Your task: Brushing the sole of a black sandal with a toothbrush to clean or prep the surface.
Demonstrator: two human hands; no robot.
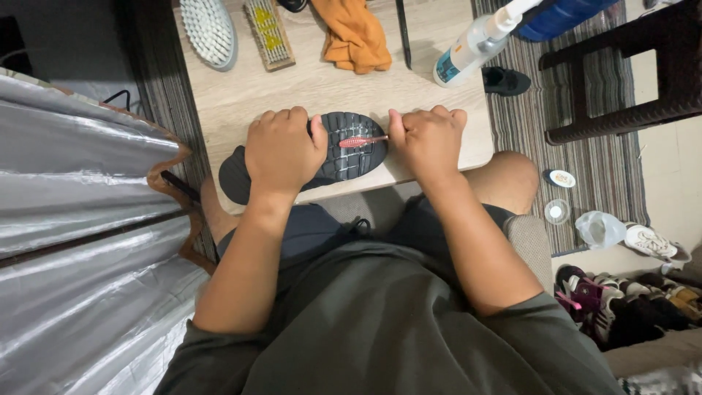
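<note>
the shoe (344,157) lies sole-up at the near edge of the desk (241,95), long axis running left to right, toe toward the right. the left hand (284,150) is clamped over its mid-section and heel side. the right hand (428,139) is closed on a small pink brush (362,140), whose bristled end points left onto the sole, just beside the left thumb. sole: dark rubber, ridged grid tread. desk: pale wood grain.
</note>
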